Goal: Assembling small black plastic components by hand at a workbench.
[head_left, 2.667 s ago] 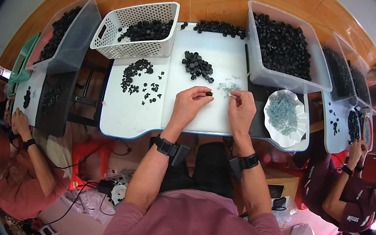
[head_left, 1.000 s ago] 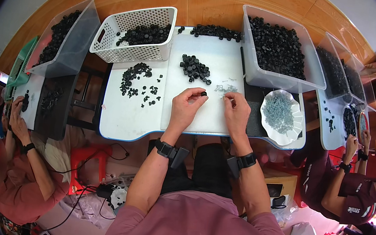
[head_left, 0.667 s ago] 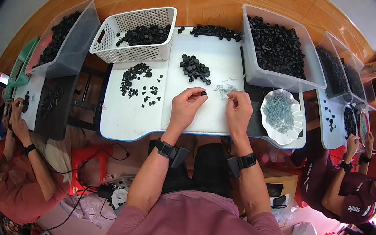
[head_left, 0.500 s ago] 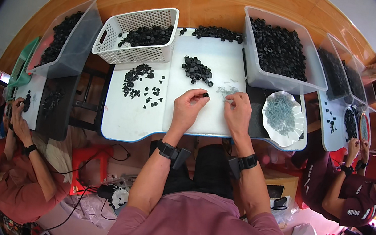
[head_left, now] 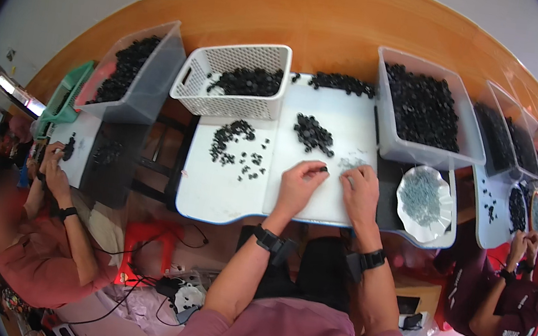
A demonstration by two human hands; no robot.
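Observation:
My left hand (head_left: 301,184) pinches a small round black part (head_left: 323,170) between thumb and fingertips, just above the white work surface. Close by on the right, my right hand (head_left: 360,189) has its fingers drawn together beside a scatter of thin, pale greenish-grey pieces (head_left: 352,161). Whatever lies in its fingertips is too small to make out. Beyond both hands sits a pile of round black parts (head_left: 313,134). To the left, smaller black parts (head_left: 231,137) are spread over the table.
A white perforated basket (head_left: 223,103) and a clear bin (head_left: 429,155) of black parts stand along the far edge. At right, a fluted white dish (head_left: 440,228) contains pale pieces. Co-workers sit on both sides, one person's hands (head_left: 55,167) at the left table.
The whole view has shifted, so the table appears further right and lower. My left hand still pinches the black part, and my right hand stays by the pale pieces.

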